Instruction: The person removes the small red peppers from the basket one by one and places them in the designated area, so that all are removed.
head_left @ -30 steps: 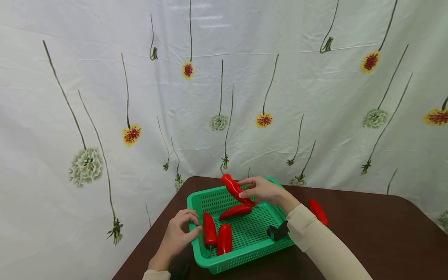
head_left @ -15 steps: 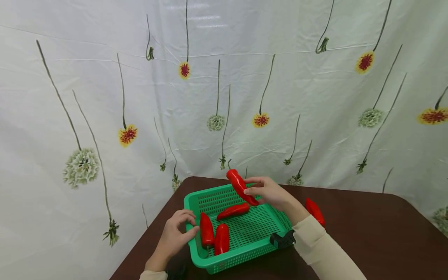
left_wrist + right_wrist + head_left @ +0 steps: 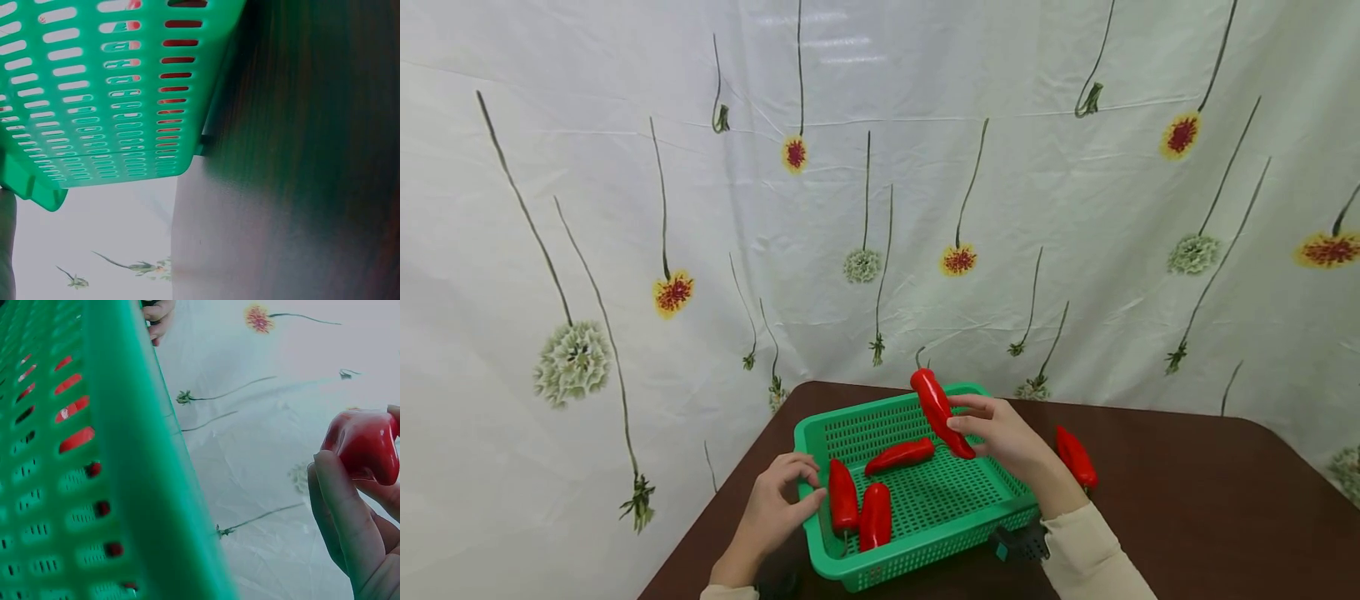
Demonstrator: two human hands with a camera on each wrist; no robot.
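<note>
A long red pepper with a thin curved stem is pinched between the thumb and fingers of my right hand, raised over the right part of the green plastic basket. The right wrist view shows this pepper end-on between the fingertips, beside the basket's rim. My left hand grips the basket's left rim, fingers curled and thumb near the top edge. Inside the basket lie a pepper at the back and two side by side at the left, one pepper next to another pepper.
Another red pepper lies on the dark brown table, right of the basket and partly behind my right forearm. A white flower-printed cloth hangs behind the table. A black device sits at my right wrist.
My right hand has moved right with the pepper, which has tilted more upright. The left hand stays at the basket's rim, and the peppers in the basket lie as before.
</note>
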